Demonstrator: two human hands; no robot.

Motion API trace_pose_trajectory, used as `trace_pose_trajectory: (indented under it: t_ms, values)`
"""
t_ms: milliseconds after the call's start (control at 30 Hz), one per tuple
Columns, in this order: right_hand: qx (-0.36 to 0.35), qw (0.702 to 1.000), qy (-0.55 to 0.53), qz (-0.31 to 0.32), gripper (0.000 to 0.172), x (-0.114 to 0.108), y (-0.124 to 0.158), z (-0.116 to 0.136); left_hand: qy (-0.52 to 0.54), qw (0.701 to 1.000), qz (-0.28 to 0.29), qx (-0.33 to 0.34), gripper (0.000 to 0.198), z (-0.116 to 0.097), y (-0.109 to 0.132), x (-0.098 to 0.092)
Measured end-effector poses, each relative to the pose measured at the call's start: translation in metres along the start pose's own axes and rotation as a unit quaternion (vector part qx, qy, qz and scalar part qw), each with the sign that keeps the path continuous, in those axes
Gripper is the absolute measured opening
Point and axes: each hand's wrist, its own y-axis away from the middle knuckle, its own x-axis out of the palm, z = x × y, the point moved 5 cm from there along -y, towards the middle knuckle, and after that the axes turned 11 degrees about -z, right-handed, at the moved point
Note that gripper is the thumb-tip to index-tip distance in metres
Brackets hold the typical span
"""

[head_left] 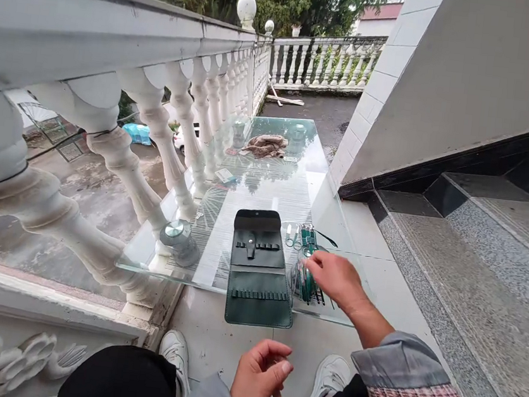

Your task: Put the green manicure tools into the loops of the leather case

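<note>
An unfolded dark green tool case (259, 282) with rows of small loops lies at the near edge of the glass table (275, 190). A strap with a snap crosses its upper panel. To its right is a pile of slim green and metal grooming tools (305, 285). Small scissors (294, 240) and a green-patterned piece (308, 235) lie just beyond the pile. My right hand (334, 276) is over the pile, thumb and fingers pinched together; whatever is between them is hidden. My left hand (260, 380) hangs in front of the table, loosely curled, thumb apart from the fingers, holding nothing.
A crumpled brown cloth (266, 146) and a small card (225, 175) lie farther back on the glass. A round metal-capped table leg (178, 240) shows at the near left corner. White balusters (144, 121) line the left; stone steps (469, 247) rise on the right.
</note>
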Motion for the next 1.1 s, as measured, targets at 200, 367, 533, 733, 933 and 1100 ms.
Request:
trace_pose_trajectory:
  t_ms: [200,367,533,733,933,1100]
  values:
    - [0.047,0.973,-0.181,-0.133,0.032,-0.051,0.006,-0.023,-0.211,0.878,0.060,0.425,0.013,-0.075,0.036,-0.014]
    - [0.065,0.935,-0.298,-0.180,0.036,-0.061,0.015,-0.018,-0.269,0.753,0.058,0.598,0.025,-0.134,0.043,-0.029]
    - [0.174,0.857,-0.453,-0.173,0.041,-0.026,-0.001,-0.033,-0.283,0.703,0.009,0.653,0.026,-0.174,0.019,-0.034]
    - [0.207,0.830,-0.490,-0.167,0.040,-0.009,-0.025,-0.054,-0.234,0.734,-0.081,0.633,0.022,-0.190,-0.037,-0.038]
    - [0.235,0.854,-0.442,-0.141,0.038,0.007,-0.035,-0.077,-0.276,0.769,-0.075,0.572,0.016,-0.183,-0.077,-0.032]
    - [0.200,0.894,-0.393,-0.077,0.037,0.022,-0.038,-0.064,-0.320,0.781,-0.081,0.530,0.013,-0.176,-0.093,-0.035]
